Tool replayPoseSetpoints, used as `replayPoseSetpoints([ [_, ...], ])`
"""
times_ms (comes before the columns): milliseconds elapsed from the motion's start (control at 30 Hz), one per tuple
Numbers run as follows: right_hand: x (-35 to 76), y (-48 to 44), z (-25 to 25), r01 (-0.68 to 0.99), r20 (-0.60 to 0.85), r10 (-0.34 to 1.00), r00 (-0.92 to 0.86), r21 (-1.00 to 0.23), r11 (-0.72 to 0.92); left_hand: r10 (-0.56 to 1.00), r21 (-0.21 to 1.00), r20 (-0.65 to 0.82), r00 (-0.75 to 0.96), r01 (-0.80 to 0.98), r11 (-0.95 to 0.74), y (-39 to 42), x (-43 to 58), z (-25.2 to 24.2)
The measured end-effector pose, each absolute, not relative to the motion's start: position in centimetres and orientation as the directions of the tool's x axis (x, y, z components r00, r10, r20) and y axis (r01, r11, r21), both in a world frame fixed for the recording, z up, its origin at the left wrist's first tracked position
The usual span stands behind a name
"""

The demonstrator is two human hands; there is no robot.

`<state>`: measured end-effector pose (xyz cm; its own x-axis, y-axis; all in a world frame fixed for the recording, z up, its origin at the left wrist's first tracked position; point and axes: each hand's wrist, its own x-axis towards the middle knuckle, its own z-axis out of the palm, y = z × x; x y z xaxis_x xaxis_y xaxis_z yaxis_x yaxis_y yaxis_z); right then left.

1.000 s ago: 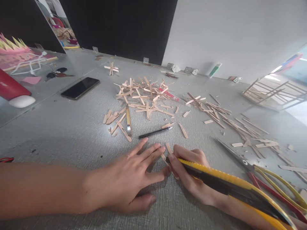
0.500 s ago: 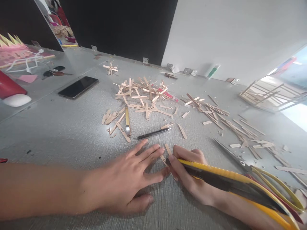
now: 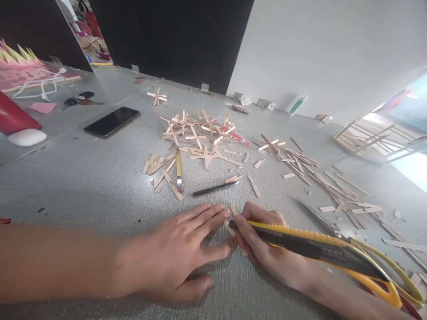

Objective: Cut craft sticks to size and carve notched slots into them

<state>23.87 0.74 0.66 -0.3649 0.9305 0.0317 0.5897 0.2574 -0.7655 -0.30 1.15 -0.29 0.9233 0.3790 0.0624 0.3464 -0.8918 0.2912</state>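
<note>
My left hand (image 3: 182,253) lies flat on the table, fingers stretched out and thumb apart. Its fingertips touch a short, marked wooden craft stick (image 3: 229,227). My right hand (image 3: 263,235) grips a long black-and-yellow utility knife (image 3: 300,242) like a pen, close to its front end. That dark tip meets the stick by my left fingertips; the blade is too small to make out. Another craft stick end (image 3: 233,209) pokes out just beyond my right fingers. A slim black craft knife (image 3: 215,189) lies beyond both hands.
A heap of craft sticks (image 3: 207,155) and a yellow-handled cutter (image 3: 179,171) lie ahead. To the right are loose wooden strips (image 3: 320,178), scissors (image 3: 320,218) and a stick frame (image 3: 367,138). A phone (image 3: 112,121) and a red bottle (image 3: 18,115) are on the left.
My left fingers have drawn closer together and shifted slightly. The right hand keeps its hold on the utility knife, whose back end has swung a little upward. The whole view has shifted slightly.
</note>
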Motion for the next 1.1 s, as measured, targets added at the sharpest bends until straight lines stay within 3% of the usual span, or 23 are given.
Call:
replayPoseSetpoints([
  [467, 24.09, 0.77, 0.13, 0.607, 0.001, 0.936, -0.351, -0.761, 0.229, 0.382, 0.275, 0.091, 0.92, 0.345, -0.897, 1.11, -0.21, -0.3],
  [633, 23.81, 0.49, -0.26, 0.604, 0.113, 0.925, -0.363, -0.727, 0.326, 0.351, 0.256, 0.082, 0.933, 0.321, -0.912, 1.43, -0.05, -0.01],
  [767, 23.63, 0.54, 0.19, 0.63, 0.121, 0.897, -0.424, -0.672, 0.389, 0.351, 0.227, 0.075, 0.933, 0.327, -0.917, 1.31, 0.0, -0.14],
  [1100, 23.66, 0.27, 0.02, 0.534, 0.075, 0.885, -0.459, -0.773, 0.342, 0.41, 0.229, 0.038, 0.911, 0.391, -0.891, 1.27, 0.41, -0.13],
])
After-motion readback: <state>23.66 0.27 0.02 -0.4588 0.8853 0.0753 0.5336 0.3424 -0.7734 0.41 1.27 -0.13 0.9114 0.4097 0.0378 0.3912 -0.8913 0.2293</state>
